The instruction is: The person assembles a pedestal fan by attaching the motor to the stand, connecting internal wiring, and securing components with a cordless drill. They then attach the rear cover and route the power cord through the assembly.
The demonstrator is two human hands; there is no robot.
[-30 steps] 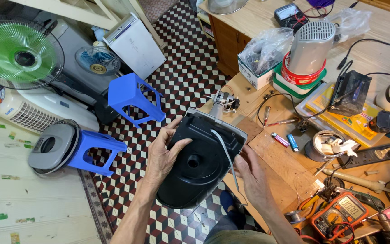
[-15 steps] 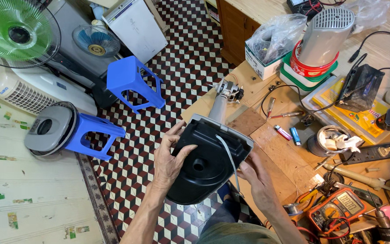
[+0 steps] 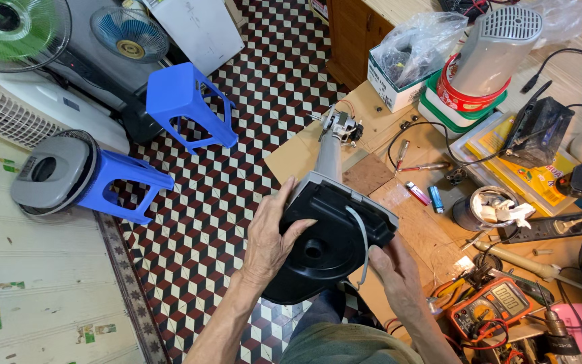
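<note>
Floor, far left: a green fan (image 3: 8, 27), a white heater (image 3: 28, 114) and a grey round housing (image 3: 52, 176) resting on a tipped blue stool (image 3: 119, 185); a second blue stool (image 3: 186, 101) lies on its side on the checkered tiles.
Left hand (image 3: 271, 243): closed around the left edge of the black fan base (image 3: 328, 246), thumb pressed on its underside, fingers wrapped behind the rim.
Fan base: held tipped up above the person's lap, its hollow black underside facing the camera, at the near edge of the workbench (image 3: 385, 202).
Grey neck (image 3: 330, 158): runs up from the base to the small bare motor (image 3: 339, 125), which reaches over the bench top.
Grey cable (image 3: 362, 243): curves loosely across the underside and hangs free.
Right hand (image 3: 392, 269): partly open, fingers curled against the lower right rim of the base, next to the cable end; it steadies rather than clamps.
Stage, as I judge it: the fan is already stripped of blades and guard, and the base is under inspection; no tool is in hand, and the underside looks unopened.
Bench, right: lighters (image 3: 426, 195), an orange multimeter (image 3: 493, 307), a power strip (image 3: 547, 226) and a grey appliance (image 3: 493, 47) on stacked tubs lie untouched.
</note>
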